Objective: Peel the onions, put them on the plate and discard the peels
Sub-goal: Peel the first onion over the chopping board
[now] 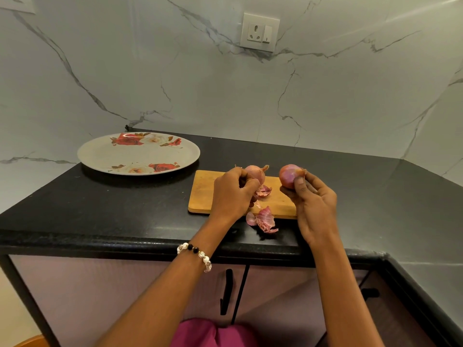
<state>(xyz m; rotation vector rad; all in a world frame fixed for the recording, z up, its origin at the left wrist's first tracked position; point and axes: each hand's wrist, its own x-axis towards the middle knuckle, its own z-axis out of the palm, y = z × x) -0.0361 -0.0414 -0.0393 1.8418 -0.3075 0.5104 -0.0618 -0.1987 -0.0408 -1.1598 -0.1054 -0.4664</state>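
Observation:
My right hand (312,199) holds a mostly peeled purple onion (289,174) above the right end of the wooden cutting board (208,194). My left hand (233,194) is closed over the board, fingers pinching at a second onion (255,172) that still wears its papery skin. Loose pink peels (263,191) lie on the board under my left fingers. More peels (264,220) lie on the black counter at the board's front edge. The flowered plate (105,154) sits at the far left of the counter with nothing on it.
The black counter (100,209) meets a marble wall behind, with a wall socket (259,32) above. The counter wraps round to the right. Cabinet doors with black handles (226,291) sit below the front edge.

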